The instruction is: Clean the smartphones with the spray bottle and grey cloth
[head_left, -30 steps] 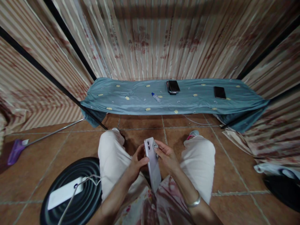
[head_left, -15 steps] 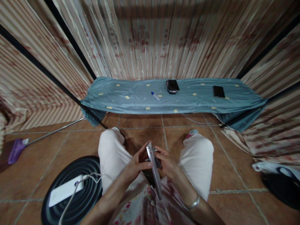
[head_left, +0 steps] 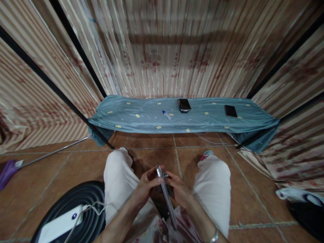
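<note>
hands: left (head_left: 148, 182), right (head_left: 177, 187) gripping phone (head_left: 165, 195) | around: two phones (head_left: 184, 105), bottle (head_left: 167, 115)

The phone (head_left: 165, 195) stands edge-up above the lap, between the left hand (head_left: 148, 184) and the right hand (head_left: 178, 190), both touching it. Ahead, across the floor (head_left: 152, 155), lies the cloth-covered surface (head_left: 141, 116). On it, left to right: a small bottle (head_left: 167, 115), stacked phones (head_left: 184, 105), a single phone (head_left: 230, 110). A round stool (head_left: 81, 206) sits left of the knee, a power bank (head_left: 59, 226) on it.
</note>
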